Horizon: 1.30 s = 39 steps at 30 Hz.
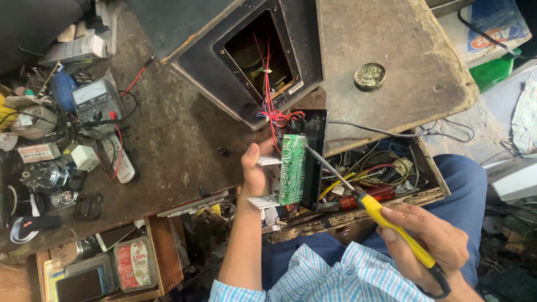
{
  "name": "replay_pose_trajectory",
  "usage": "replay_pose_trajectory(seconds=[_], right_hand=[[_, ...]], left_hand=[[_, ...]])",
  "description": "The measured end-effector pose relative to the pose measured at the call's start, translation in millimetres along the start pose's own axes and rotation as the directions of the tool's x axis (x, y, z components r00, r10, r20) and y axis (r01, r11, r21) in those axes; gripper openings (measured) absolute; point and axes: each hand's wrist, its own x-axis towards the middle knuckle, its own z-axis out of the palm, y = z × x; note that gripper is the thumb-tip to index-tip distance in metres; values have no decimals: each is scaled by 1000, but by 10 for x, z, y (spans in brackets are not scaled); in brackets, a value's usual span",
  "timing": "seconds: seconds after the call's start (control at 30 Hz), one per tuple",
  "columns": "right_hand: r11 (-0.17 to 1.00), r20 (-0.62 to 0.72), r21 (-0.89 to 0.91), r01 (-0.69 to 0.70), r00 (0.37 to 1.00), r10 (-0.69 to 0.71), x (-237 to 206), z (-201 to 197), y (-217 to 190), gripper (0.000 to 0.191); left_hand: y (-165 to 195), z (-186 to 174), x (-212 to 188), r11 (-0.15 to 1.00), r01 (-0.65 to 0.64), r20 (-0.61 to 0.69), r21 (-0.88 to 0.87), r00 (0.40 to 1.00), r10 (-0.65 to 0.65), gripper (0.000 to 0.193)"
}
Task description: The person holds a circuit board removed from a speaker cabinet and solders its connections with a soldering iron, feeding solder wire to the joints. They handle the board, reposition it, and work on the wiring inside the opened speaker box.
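Nearest to you is your right hand (430, 237), its grip closed around the yellow handle of a soldering iron (386, 218), thumb lying along the top of the handle. From that grip the iron's metal shaft runs up and away to its tip, which meets the upper edge of a green circuit board (292, 169). Your left hand (254, 173) holds that board upright on its edge, grip clamped on the silver metal fins (267, 182) fixed to the board's near face, fingers wrapped behind them. Against the far side of the board, away from your left grip, stands a black panel (316, 159). Red wires (272, 106) climb from the top of the board into the open back of a dark speaker cabinet (246, 56) that lies on the worn bench (173, 140). Below both grips an open wooden drawer (386, 184) is packed with loose wires and parts, and your blue trouser leg and striped sleeve show under it. Beyond the iron's tip, further up the bench, sits a small round tin (370, 76). Well off from your left grip, across the bench, lie a grey multimeter (96, 99) with red and black leads and a white remote control (118, 159), among other clutter.
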Motion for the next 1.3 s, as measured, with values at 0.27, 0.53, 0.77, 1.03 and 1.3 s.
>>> replay_pose_trajectory(seconds=[0.27, 0.53, 0.77, 1.03, 1.3], right_hand=[[999, 22, 52, 3, 1000, -4, 11, 108, 22, 24], [998, 30, 59, 24, 999, -26, 53, 148, 18, 25], [999, 25, 42, 14, 1000, -15, 47, 141, 9, 25], [999, 40, 31, 30, 999, -32, 87, 135, -40, 24], [996, 100, -10, 90, 991, -88, 160, 77, -158, 29]], left_hand=[[20, -109, -1, 1000, -20, 26, 9, 999, 20, 93], [-2, -156, -16, 1000, -7, 9, -8, 1000, 7, 93], [5, -121, -25, 1000, 8, -11, -23, 1000, -8, 94], [-12, -145, -32, 1000, -13, 6, -22, 1000, 14, 95], [-37, -162, -20, 998, -39, 19, 46, 999, 38, 100]])
